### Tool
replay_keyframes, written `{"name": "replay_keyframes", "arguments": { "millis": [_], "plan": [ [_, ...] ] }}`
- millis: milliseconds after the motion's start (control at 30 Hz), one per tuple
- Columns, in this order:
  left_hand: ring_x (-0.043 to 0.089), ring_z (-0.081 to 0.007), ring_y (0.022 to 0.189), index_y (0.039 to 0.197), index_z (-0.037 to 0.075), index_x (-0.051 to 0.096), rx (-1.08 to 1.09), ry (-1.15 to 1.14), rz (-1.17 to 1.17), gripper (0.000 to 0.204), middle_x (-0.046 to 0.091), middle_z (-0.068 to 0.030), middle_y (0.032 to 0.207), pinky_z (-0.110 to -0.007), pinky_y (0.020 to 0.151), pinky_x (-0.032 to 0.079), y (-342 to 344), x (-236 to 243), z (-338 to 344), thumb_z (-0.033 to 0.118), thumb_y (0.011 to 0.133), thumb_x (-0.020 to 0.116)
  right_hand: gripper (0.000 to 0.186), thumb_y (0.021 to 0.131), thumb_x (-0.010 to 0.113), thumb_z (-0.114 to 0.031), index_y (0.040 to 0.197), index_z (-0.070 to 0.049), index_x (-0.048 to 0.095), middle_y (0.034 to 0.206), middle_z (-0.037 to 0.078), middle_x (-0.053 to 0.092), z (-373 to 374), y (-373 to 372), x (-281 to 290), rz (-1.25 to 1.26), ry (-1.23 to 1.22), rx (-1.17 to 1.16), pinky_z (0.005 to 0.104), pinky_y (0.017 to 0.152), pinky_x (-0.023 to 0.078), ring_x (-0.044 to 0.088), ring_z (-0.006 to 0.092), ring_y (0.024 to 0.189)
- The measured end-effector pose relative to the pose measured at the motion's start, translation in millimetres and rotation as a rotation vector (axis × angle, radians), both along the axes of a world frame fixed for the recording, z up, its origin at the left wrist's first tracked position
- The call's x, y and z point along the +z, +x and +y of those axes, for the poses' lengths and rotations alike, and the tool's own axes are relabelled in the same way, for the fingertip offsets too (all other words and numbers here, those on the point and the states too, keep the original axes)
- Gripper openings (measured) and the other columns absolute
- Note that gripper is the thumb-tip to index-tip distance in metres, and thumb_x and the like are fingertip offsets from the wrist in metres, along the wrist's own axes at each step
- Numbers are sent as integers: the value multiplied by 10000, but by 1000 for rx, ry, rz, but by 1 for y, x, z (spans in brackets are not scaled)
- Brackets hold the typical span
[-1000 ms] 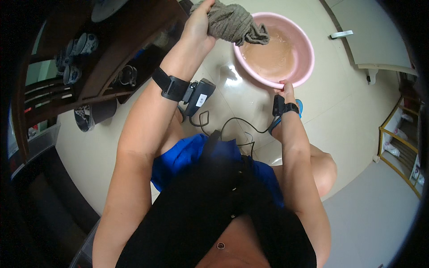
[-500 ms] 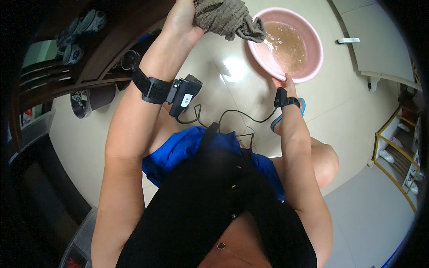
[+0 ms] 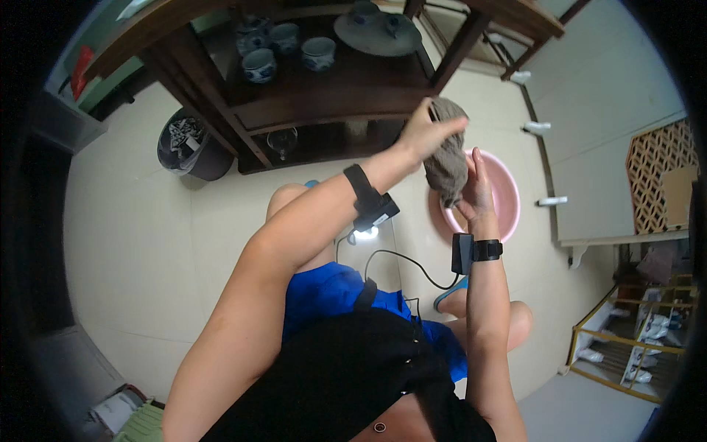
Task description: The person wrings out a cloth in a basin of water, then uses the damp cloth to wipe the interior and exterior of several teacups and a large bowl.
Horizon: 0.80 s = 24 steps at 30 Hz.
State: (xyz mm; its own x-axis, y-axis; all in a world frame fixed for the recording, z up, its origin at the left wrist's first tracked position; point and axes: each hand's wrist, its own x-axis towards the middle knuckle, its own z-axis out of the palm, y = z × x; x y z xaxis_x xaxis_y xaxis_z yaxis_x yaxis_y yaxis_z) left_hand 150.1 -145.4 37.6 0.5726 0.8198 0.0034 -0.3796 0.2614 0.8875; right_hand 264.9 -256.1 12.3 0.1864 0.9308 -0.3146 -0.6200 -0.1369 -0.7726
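Note:
A bunched grey-brown cloth hangs in front of me, over the left edge of the pink basin. My left hand grips its upper part, thumb laid across it. Beside the cloth's lower end is my right hand, its fingers stretched upward and apart from one another. Its thumb side meets or nearly meets the cloth; contact is hard to make out. Behind the right hand stands the basin on the floor, and its contents are mostly hidden by my hand and the cloth.
Ahead stands a dark wooden cabinet bearing blue-and-white cups and a plate. A lined black bin is at its left. White doors with handles and a shelf unit line the right. A cable joins my wrist devices.
My view has swung toward the cabinet. My left hand has brought the cloth rightward to the basin. My right hand has let go of the basin's rim and risen beside the cloth.

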Motion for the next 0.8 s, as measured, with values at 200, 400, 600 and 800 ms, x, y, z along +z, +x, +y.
{"name": "replay_keyframes", "arguments": {
  "millis": [200, 400, 600, 800],
  "plan": [
    [602, -246, 883, 1028, -9, 528, 182, 376, 92, 473, 615, -151, 925, -351, 823, 469, -33, 16, -2, 306, 738, 729, 515, 890, 604, -339, 1223, 24, 450, 1047, 124, 584, 2, -59, 44, -331, 94, 222, 314, 732, 528, 610, 195, 902],
    [567, -108, 746, 889, 66, 599, 254, -84, -150, 219, 613, -22, 831, -274, 677, 474, -57, 20, 14, 271, 845, 659, 548, 850, 638, -170, 1319, -11, 405, 1135, 226, 586, 7, -111, 85, -1661, 216, 39, 366, 831, 483, 606, 347, 997],
    [568, -136, 875, 1014, 12, 532, 411, 197, 262, 388, 607, -70, 965, -290, 777, 466, -72, -3, 25, 350, 862, 648, 435, 786, 632, -93, 1184, 26, 504, 1207, 243, 507, 16, -108, 57, -1848, 403, -146, 407, 908, 443, 522, 389, 1084],
    [601, -178, 935, 1069, -24, 547, 285, 491, 289, 543, 641, -141, 981, -294, 826, 466, -120, 2, 31, 452, 836, 661, 166, 846, 554, -135, 943, -15, 615, 846, 44, 607, 45, -86, 62, -443, 284, -27, 235, 652, 472, 568, 110, 745]
  ]
}}
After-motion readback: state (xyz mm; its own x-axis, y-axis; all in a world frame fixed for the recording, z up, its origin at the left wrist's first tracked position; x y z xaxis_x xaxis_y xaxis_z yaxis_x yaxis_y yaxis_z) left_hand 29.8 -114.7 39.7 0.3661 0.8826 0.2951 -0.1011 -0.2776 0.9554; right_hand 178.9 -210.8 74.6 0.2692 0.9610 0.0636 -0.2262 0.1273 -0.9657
